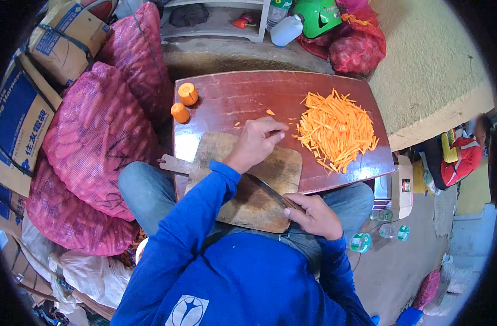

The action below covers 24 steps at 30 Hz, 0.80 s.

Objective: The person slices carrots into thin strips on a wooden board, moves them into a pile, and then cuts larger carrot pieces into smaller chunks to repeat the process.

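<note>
- the long steel knife with a brown wooden handle (267,190) is over the worn tan wooden board (283,165); likely stiff and sharp, so hold its handle.
- the heap of thin orange carrot sticks (335,131), on the shiny red-brown table (243,89), looks light; scoop gently.
- right hand (316,215): wrapped round the handle.
- left hand (256,143): reaching forward, fingers bent; can't tell if they pinch anything.

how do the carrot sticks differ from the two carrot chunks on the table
The sticks are thin and narrow; the chunks are thick and rounded. The sticks lie in a big loose heap; the chunks are just two separate pieces. The sticks are on the table's right side, the chunks near its far left corner. Both are orange.
</note>
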Available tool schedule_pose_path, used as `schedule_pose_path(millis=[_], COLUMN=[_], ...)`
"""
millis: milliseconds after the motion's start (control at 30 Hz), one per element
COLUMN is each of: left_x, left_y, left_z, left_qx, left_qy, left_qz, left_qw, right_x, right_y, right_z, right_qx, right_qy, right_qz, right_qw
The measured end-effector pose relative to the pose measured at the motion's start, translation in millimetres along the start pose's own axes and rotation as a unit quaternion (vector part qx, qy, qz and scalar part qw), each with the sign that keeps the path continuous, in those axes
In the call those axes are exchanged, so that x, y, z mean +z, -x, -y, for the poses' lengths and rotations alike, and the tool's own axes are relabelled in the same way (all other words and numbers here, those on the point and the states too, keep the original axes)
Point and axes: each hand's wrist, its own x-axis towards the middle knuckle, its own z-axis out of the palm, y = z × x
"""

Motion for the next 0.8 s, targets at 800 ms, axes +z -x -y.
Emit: schedule_pose_path(millis=[800], left_x=[-19.0], left_y=[-68.7], left_z=[89.7], left_qx=[0.075], left_qy=[-0.375], left_qz=[0.092], left_qw=[0.919], right_x=[-2.3], right_y=[10.9], right_z=[-41.1], right_qx=[0.089], right_qy=[-0.285], right_qz=[-0.031], right_qw=[0.954])
